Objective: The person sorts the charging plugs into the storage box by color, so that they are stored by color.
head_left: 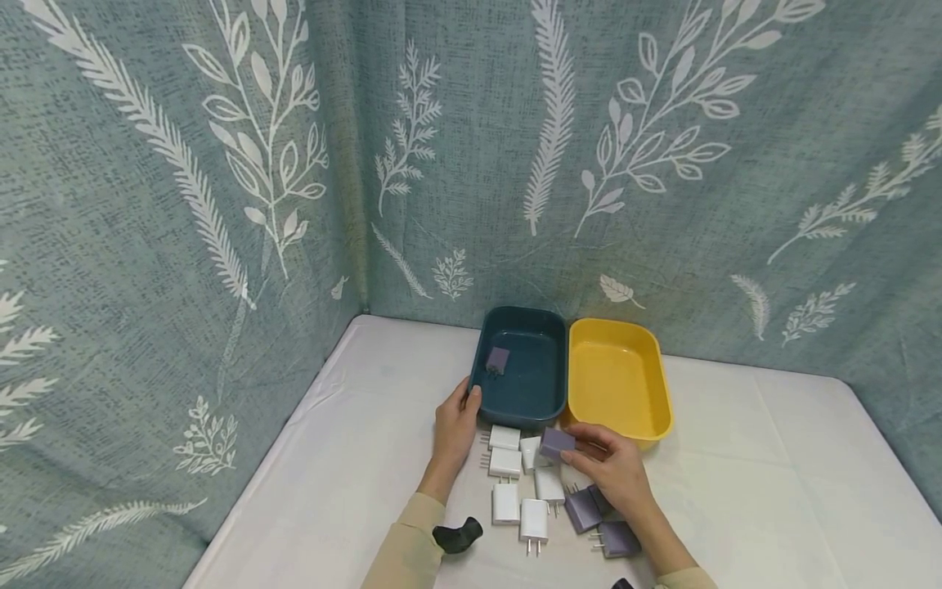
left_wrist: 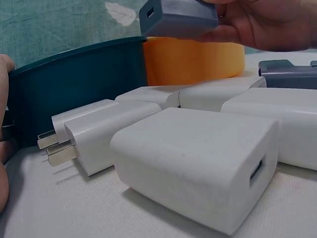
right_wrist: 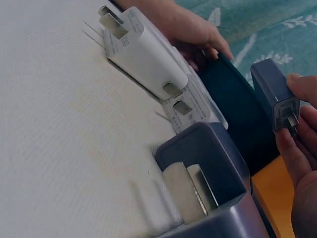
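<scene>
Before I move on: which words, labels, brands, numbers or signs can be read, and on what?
None can be read.
Upper white charger, right wrist view: print beside prongs, blurred.
White charger below it: fine print, too small.
Purple charger in the right hand: faint marking, illegible.

From my remote feed: fingers bare, left (head_left: 474, 397) and right. I log the left sleeve (head_left: 409, 541) as plain pale beige, cuffed near the wrist; right sleeve (head_left: 686, 579) same beige, mostly cropped. Curved black wrist piece (head_left: 458, 537) beside the left sleeve; second black bit (head_left: 622, 583) barely shows.
</scene>
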`<control>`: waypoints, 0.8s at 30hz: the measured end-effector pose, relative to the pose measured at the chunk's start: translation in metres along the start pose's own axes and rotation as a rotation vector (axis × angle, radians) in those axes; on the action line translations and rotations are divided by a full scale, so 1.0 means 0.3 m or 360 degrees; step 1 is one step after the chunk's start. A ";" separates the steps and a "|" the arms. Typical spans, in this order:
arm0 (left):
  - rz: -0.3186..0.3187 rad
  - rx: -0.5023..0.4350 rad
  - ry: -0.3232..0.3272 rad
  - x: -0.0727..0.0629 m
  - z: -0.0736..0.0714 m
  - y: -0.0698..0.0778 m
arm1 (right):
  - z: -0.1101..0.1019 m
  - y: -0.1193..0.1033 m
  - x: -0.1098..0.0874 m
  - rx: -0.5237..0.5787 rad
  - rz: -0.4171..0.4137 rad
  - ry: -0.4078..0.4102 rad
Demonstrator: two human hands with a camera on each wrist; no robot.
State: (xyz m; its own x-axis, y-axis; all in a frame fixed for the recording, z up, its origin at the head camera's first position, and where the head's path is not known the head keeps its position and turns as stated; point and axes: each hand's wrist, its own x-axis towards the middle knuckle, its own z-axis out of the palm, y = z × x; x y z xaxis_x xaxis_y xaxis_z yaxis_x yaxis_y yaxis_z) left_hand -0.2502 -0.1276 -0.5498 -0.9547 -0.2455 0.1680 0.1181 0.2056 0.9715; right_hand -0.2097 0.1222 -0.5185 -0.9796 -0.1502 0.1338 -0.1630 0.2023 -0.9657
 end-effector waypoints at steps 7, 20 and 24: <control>0.0002 0.0004 -0.0008 0.002 0.001 -0.005 | 0.004 -0.005 0.005 0.0003 -0.0025 -0.0005; -0.0006 0.0015 -0.0003 0.003 -0.002 -0.008 | 0.015 -0.025 0.019 0.0018 -0.0023 -0.0018; -0.0004 0.0007 0.0000 0.004 -0.001 -0.007 | 0.017 -0.028 0.024 0.0023 -0.0017 -0.0008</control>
State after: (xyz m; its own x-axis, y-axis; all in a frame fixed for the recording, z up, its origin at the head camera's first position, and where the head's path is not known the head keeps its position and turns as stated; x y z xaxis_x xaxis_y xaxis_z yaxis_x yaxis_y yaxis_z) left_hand -0.2514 -0.1285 -0.5516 -0.9551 -0.2458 0.1656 0.1145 0.2092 0.9712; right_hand -0.2147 0.1145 -0.5106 -0.9771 -0.1571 0.1434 -0.1719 0.1866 -0.9673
